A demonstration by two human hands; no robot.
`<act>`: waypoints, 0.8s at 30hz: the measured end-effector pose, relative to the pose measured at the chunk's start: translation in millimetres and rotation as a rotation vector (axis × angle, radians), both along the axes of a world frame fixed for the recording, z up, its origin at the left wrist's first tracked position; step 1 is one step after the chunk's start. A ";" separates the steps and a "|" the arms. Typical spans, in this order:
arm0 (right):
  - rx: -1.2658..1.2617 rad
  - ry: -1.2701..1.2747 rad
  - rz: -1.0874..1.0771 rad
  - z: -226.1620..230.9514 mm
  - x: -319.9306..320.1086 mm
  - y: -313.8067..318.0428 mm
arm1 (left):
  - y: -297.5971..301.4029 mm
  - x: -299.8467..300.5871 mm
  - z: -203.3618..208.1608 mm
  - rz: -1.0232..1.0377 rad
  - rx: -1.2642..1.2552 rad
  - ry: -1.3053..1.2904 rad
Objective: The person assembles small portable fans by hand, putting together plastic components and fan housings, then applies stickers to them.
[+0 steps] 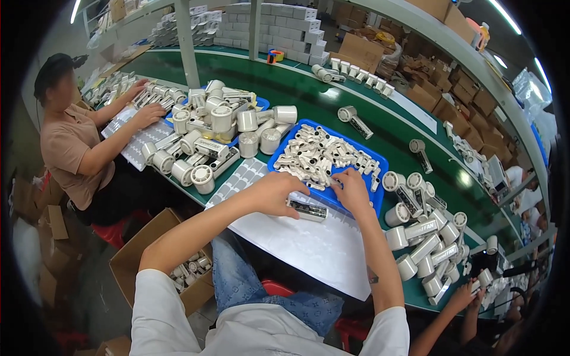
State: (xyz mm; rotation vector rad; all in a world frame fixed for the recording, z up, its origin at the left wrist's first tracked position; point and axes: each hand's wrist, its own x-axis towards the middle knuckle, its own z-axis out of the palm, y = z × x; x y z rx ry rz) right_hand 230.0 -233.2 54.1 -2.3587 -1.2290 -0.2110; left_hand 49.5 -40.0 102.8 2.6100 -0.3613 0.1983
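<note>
My left hand (276,193) is closed round a white handheld fan (307,210), whose handle lies level with its dark inside showing. The rest of that fan is hidden under my fingers. My right hand (351,188) reaches over the near rim of a blue tray (380,199), thumb and fingers pinched at a small white plastic part (336,184). A heap of similar small parts (314,151) with dark ends fills the tray. Below both hands a white sheet (309,255) covers the table edge.
White fans are piled to the left (219,118) and right (427,237). Two lone fans (355,121) (420,155) lie on the green belt. At left a co-worker (77,130) handles fans; another person's hands (469,302) are at lower right. A cardboard box (142,255) stands beside my lap.
</note>
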 end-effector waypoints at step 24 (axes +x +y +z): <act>0.238 0.594 0.057 15.0 -71.3 -11.6 | -20.1 -6.2 -48.8 0.242 -0.312 -0.084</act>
